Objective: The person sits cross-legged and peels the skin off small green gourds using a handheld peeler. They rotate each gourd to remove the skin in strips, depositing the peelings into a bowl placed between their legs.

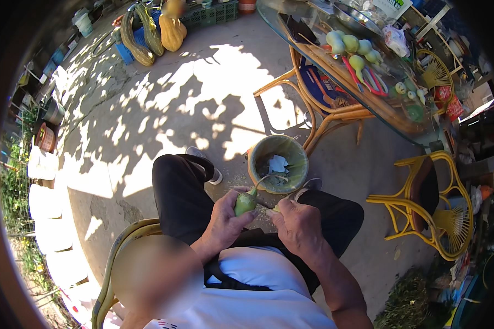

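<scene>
My left hand (226, 220) holds a small green gourd (245, 203) with a thin curled stem, in front of my lap. My right hand (298, 224) is closed around the pale handle (276, 209) of a small tool, probably a knife. The tool's dark, narrow blade (262, 202) points left and touches or nearly touches the gourd's side; the exact contact is too small to tell. Just beyond both hands a round bucket (301, 177) stands on the floor, with crumpled pale paper (278, 163) and dark scraps inside. The curled stem overlaps its near rim in the view.
A glass-topped rattan table (333, 68) at the upper right bears green gourds (350, 43) and red-handled scissors (379, 87). A yellow rattan chair (413, 205) stands at right. Large squashes (172, 33) lie at the upper left. Pale scraps lie around the bucket.
</scene>
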{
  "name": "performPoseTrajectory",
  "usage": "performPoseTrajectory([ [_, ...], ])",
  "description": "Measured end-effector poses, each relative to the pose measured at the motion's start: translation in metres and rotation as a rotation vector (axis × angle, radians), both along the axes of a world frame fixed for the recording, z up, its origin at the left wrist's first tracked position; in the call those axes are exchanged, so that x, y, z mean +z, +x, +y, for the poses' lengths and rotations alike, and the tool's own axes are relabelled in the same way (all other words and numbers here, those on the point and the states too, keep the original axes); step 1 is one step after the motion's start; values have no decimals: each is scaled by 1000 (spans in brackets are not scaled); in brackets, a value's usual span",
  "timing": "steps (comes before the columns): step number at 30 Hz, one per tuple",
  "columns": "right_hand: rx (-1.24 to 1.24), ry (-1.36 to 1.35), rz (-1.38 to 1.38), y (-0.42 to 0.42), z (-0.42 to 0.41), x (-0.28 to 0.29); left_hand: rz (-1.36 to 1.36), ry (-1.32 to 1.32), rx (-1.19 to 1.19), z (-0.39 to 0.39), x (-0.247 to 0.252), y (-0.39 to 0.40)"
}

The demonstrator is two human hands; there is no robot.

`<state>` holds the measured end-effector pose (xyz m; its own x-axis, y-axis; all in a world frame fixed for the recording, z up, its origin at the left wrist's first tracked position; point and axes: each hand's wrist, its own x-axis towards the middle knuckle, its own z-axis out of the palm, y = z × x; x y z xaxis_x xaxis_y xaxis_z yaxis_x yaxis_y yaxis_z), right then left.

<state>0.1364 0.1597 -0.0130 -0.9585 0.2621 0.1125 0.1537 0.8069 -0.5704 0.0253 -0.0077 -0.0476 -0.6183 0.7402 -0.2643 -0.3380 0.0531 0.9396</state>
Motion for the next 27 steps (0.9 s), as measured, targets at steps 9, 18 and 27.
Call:
performPoseTrajectory([
  [9, 1, -13, 10, -1, -6, 2, -105, -33, -33, 1, 0, -1],
  [18, 33, -68, 15, -2, -17, -4, -200, 40, 15, 2, 1, -5],
  [27, -41, 8, 0, -4, 7, -6, -288, 60, 30, 0, 3, -1],
])
